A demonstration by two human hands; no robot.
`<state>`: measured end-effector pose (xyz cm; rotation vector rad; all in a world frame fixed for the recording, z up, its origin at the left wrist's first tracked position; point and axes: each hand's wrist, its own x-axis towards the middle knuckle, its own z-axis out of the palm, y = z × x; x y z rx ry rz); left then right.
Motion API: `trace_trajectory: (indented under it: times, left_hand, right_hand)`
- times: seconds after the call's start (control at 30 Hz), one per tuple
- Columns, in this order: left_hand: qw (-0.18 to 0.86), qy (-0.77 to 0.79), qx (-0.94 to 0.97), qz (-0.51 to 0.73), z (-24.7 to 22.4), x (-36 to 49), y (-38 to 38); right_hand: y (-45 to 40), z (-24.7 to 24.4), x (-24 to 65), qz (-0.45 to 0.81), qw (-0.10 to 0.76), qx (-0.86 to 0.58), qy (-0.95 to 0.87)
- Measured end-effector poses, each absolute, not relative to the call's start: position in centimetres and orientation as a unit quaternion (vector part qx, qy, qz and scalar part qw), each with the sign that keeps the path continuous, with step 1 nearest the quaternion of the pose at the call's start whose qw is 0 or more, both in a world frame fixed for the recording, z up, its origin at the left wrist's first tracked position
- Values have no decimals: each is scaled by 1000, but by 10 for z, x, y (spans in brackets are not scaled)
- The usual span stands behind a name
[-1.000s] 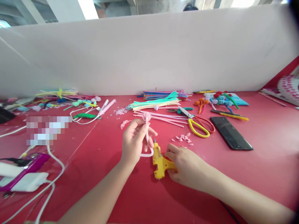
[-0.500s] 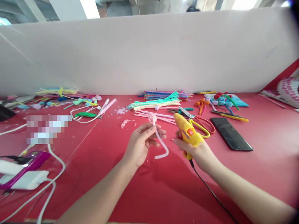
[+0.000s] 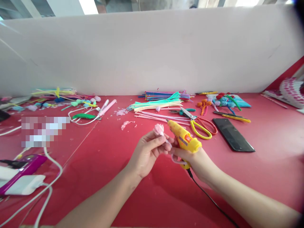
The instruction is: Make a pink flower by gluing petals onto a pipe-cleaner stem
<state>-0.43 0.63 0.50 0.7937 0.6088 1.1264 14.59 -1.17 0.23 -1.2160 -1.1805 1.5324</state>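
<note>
- The glue gun's black cord [image 3: 209,196] trails near and right across the red desk [image 3: 106,152].
- The right hand [image 3: 198,161] has its grip closed round the handle of the yellow glue gun [image 3: 181,134], whose barrel points far and left.
- The left hand [image 3: 149,147] pinches a pale pink stem [image 3: 175,160] below its flower head [image 3: 158,129]; the stem bends near and right, beside the gun's handle.
- The flower head sits just above the left grip, tilted left; the nozzle is just right of it, apparently apart.
- Scissors [image 3: 193,117] lie right of the nozzle, a phone [image 3: 234,134] farther right.
- Farther lie pink chenille stems [image 3: 154,118], then a mint-and-cream bundle [image 3: 159,104]; nothing stands between nozzle and flower.
</note>
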Motion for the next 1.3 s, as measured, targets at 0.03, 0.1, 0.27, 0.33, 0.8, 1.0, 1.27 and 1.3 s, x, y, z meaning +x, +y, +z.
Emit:
trace_trajectory:
  times: [0.03, 0.1, 0.27, 0.33, 0.8, 1.0, 1.27, 1.3]
  left_hand:
    - [732, 275, 364, 506, 5, -4, 6]
    - [733, 283, 362, 502, 5, -5, 6]
    - [698, 318, 346, 540, 8, -10, 13]
    - [679, 336, 351, 550, 10, -12, 16]
    - [644, 356, 400, 546, 6, -10, 12]
    - [644, 357, 403, 544, 7, -9, 11]
    - [642, 371, 396, 542, 8, -9, 11]
    - [642, 371, 396, 542, 8, -9, 11]
  right_hand:
    - [-12, 2, 146, 615, 414, -484, -464]
    - [-13, 2, 147, 613, 431, -478, -459]
    - [-15, 2, 160, 473, 534, -482, -508]
    - [-16, 3, 166, 410, 543, -467, -564]
    - [-21, 4, 170, 229, 448, -412, -760]
    - [-20, 3, 170, 217, 440, -411, -768]
    - [-20, 1, 170, 176, 422, -423, -782]
    - [-20, 1, 170, 167, 422, -423, -784]
